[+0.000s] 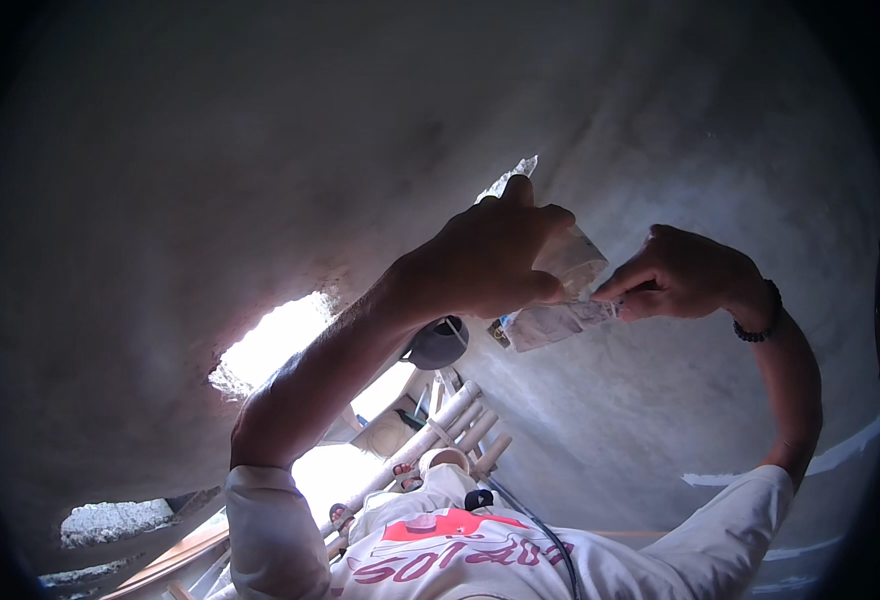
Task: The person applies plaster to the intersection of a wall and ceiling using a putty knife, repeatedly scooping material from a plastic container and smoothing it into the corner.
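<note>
My left hand (pixel 490 250) reaches up in the middle of the head view, its fingers wrapped around a translucent, curved plastic piece (pixel 578 258) that looks like a cup or a wide roll. Facing it from the right, my right hand (pixel 675 275) has thumb and forefinger pinched at the edge of a thin clear plastic sheet or bag (pixel 550 325). This crinkled plastic hangs below the curved piece, and I cannot tell whether the two are joined. A dark beaded bracelet (pixel 760 318) circles my right wrist.
Smooth grey plastered surface (pixel 600 110) surrounds my hands. A bright ragged hole (pixel 275 342) breaks it at left, with another rough-edged gap (pixel 115 522) lower down. Below are a dark bucket (pixel 438 345), scaffold poles (pixel 460 415), my sandaled feet and a dark cable (pixel 535 520).
</note>
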Demonstrator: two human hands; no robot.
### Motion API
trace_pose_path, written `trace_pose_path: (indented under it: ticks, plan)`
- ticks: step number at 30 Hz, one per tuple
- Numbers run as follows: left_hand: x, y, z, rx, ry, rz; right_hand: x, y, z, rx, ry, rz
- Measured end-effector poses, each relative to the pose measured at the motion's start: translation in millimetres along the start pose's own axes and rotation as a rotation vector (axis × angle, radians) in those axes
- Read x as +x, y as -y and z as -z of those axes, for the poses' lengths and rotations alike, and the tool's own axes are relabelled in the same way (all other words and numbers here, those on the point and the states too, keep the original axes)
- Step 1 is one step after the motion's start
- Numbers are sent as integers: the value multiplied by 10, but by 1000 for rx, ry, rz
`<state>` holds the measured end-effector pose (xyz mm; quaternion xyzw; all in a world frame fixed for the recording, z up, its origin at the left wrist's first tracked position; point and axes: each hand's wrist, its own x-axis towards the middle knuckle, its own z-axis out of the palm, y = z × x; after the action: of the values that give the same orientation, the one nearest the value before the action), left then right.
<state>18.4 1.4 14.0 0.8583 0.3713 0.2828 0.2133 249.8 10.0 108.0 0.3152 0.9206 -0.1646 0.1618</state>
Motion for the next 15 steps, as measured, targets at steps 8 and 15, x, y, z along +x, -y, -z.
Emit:
trace_pose_path:
  ticks: [8,15]
  plan:
    - [82,-14,203,-130,6,67,-362,-734,-535,642,-76,-5]
    - [209,174,323,-30,-179,-119,-726,-776,-476,1101,-640,120]
